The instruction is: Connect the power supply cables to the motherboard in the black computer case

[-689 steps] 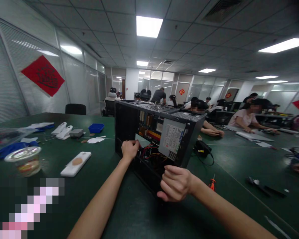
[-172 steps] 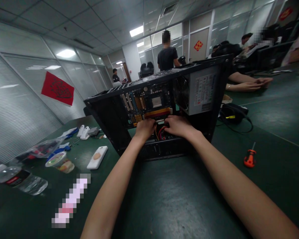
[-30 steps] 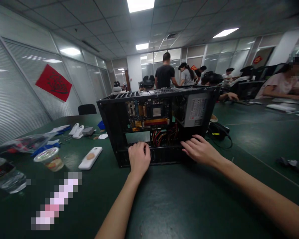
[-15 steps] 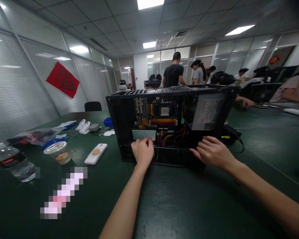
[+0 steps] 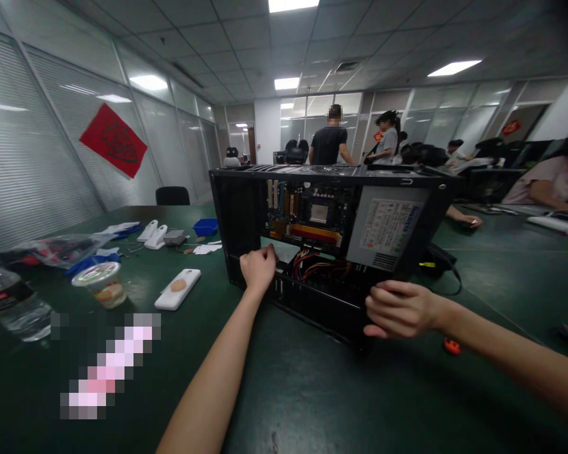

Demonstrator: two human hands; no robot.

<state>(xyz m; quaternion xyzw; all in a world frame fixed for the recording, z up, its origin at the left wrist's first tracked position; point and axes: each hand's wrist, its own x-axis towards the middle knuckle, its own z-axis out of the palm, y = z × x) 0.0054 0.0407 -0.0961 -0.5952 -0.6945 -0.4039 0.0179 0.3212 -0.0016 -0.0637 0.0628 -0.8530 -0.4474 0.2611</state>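
Observation:
A black computer case [image 5: 236, 233] stands on the green table with its open side facing me. Inside it show a motherboard [image 5: 307, 214], a grey power supply [image 5: 388, 227] and a bundle of coloured cables [image 5: 307, 261]. My left hand [image 5: 258, 268] is closed over the case's lower edge, left of the cables. At the lower right corner, my right hand [image 5: 397, 308] has its curled fingers wrapped on the case edge, thumb below. The fingertips of both hands are partly hidden.
On the left are a water bottle [image 5: 14, 302], a lidded cup [image 5: 101, 284], a white phone-like object [image 5: 177, 289], a blue tray [image 5: 205, 227] and plastic bags. An orange object [image 5: 452, 345] lies beneath my right forearm. Black cabling [image 5: 438, 268] sits behind; people work beyond.
The case has turned, its right end swinging nearer to me. My right hand has moved down with that corner, and my left hand has shifted slightly left.

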